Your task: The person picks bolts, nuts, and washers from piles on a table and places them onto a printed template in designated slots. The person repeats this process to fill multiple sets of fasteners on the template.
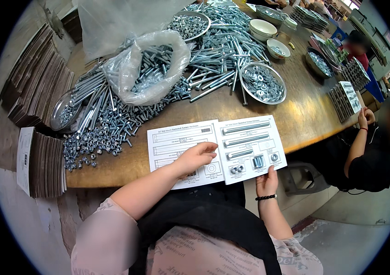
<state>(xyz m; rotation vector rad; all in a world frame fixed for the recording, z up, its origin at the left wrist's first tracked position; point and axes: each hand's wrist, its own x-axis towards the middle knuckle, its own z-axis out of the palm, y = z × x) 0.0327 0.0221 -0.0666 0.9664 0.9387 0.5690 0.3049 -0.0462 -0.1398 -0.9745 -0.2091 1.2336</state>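
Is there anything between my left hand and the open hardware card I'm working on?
Nothing visible. The left hand already rests flat on the left panel of the card, fingers reaching its centre fold. The right hand pinches the card's lower right edge. The loose nuts lie apart, to the left.

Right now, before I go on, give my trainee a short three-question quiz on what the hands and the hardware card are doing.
1. True or false: the left hand lies flat on the white hardware card.
2. Which part of the card does the right hand grip? A) far edge B) near right edge C) left corner
3. Fill in: the clear plastic bag on the wooden table holds loose ____.

Key:
1. True.
2. B; its thumb lies on the card near the mounted nuts.
3. Bolts; more bolts lie piled beside the metal bowl of washers.
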